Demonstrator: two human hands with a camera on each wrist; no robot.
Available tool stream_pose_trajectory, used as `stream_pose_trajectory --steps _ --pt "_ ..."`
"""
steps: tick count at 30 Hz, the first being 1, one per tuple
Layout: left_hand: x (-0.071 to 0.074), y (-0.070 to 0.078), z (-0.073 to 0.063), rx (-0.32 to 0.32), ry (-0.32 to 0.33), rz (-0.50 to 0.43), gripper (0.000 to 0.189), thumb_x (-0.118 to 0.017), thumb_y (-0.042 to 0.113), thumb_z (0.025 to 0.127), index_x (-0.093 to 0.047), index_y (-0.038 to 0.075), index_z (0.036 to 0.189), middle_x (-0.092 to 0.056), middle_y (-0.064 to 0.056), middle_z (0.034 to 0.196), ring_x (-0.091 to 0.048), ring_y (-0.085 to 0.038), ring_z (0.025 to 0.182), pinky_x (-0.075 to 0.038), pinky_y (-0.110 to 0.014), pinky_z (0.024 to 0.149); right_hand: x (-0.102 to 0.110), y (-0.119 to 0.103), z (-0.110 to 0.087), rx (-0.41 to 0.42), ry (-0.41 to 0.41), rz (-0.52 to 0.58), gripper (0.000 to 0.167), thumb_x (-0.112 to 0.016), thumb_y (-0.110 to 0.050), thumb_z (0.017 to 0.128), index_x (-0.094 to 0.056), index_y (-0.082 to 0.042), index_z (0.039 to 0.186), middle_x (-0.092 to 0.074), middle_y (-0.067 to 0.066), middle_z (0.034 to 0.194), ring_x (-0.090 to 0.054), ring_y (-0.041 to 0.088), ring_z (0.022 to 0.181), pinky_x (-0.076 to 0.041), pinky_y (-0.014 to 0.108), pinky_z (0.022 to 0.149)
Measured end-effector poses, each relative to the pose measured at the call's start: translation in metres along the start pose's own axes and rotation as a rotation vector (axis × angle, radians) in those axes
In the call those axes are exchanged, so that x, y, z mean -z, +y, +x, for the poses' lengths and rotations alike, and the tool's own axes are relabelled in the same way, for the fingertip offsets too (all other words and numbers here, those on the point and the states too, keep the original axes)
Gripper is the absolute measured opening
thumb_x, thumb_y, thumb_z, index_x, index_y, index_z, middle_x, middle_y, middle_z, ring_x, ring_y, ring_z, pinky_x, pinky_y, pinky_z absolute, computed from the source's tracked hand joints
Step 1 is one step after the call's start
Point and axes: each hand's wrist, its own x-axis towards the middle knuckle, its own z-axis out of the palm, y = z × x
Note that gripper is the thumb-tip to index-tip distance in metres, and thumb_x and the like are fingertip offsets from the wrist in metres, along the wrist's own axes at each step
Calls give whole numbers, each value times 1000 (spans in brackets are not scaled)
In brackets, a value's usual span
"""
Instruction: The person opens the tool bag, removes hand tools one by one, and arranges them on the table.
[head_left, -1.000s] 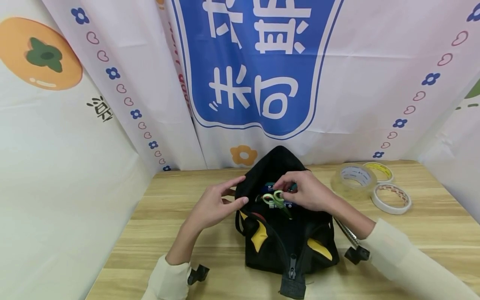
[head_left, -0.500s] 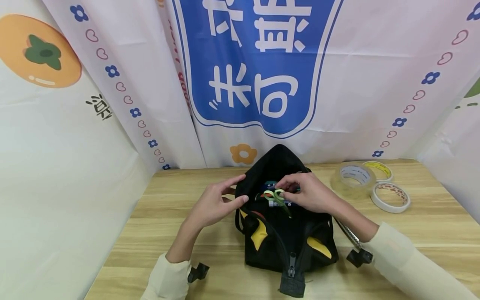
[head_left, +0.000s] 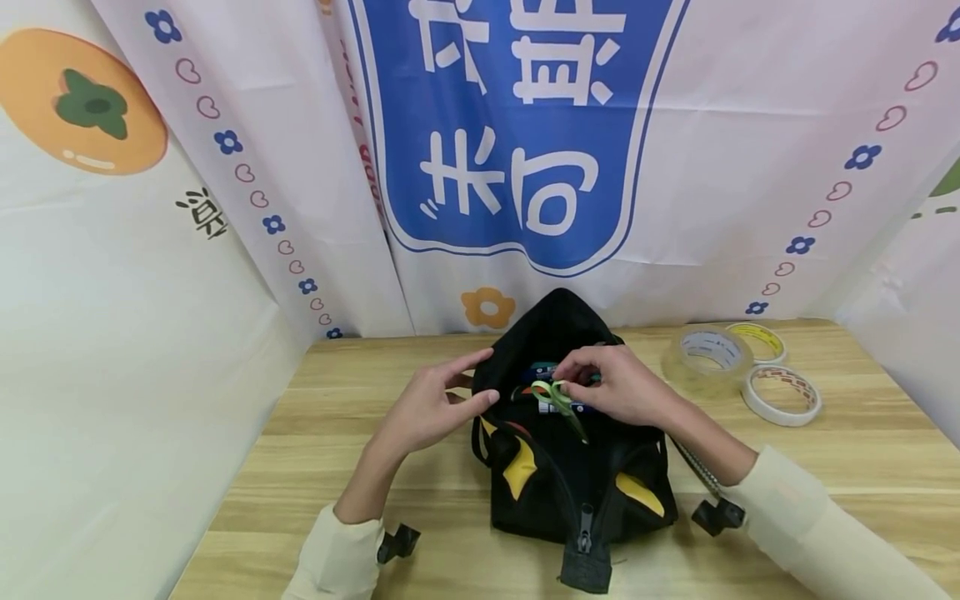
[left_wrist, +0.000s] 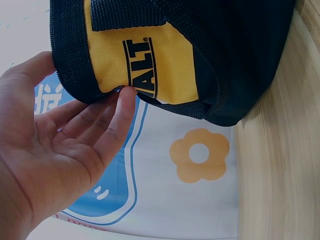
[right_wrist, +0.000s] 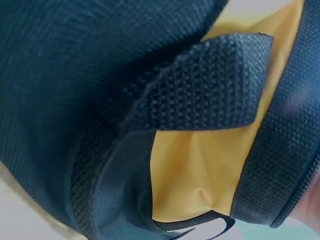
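Note:
A black and yellow tool bag (head_left: 577,492) stands unzipped on the table, its mouth spread wide. At the bag's left rim my left hand (head_left: 431,408) holds the edge; in the left wrist view its fingers (left_wrist: 122,112) press the yellow panel from outside, while the thumb passes behind the rim. Above the opening my right hand (head_left: 618,385) pinches small green scissors (head_left: 560,403) by a handle loop, blades pointing down toward the bag. Blue items (head_left: 537,372) show inside, partly hidden. The right wrist view is mostly filled by the bag's side and a webbing loop (right_wrist: 205,85).
To the right of the bag lie a wide clear tape roll (head_left: 693,379), a white tape roll (head_left: 783,398) and a roll with a yellow core (head_left: 761,339). Behind the wooden table (head_left: 360,467) hangs a printed white cloth (head_left: 720,208).
The green scissors have turned slightly and shifted a little to the right in my right hand. My left hand stays at the bag's rim.

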Motion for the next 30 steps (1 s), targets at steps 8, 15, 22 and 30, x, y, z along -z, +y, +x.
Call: stream_pose_trajectory --steps 8,15,22,30 --pt "-1 0 1 -2 -2 -4 61 -75 30 102 -56 17 158 -57 -13 160 -74 -32 122 -67 -39 94 -8 1 -2 -20 -1 36 17 -83 -10 94 -74 -19 104 -77 -4 103 -73 9 91 -64 35 83" --pt "-1 -1 1 -3 0 -8 61 -75 30 102 -56 16 158 -57 -12 160 -74 -32 122 -67 -39 93 -14 5 -4 5 1 58 21 -85 -9 92 -69 -21 98 -77 -6 99 -76 7 92 -63 28 82" --pt "-1 0 0 -6 -1 -2 62 -75 30 101 -55 17 158 -57 -12 160 -74 -32 122 -66 -39 94 -5 1 -6 6 30 79 18 -84 -11 94 -69 -18 100 -76 -6 95 -73 6 88 -61 26 77" --pt "-1 1 0 -3 -1 2 62 -75 30 102 -55 17 159 -58 -13 159 -74 -32 122 -66 -40 95 18 -15 -7 -3 110 167 16 -80 -8 96 -69 -11 108 -74 4 101 -73 14 93 -65 25 81"
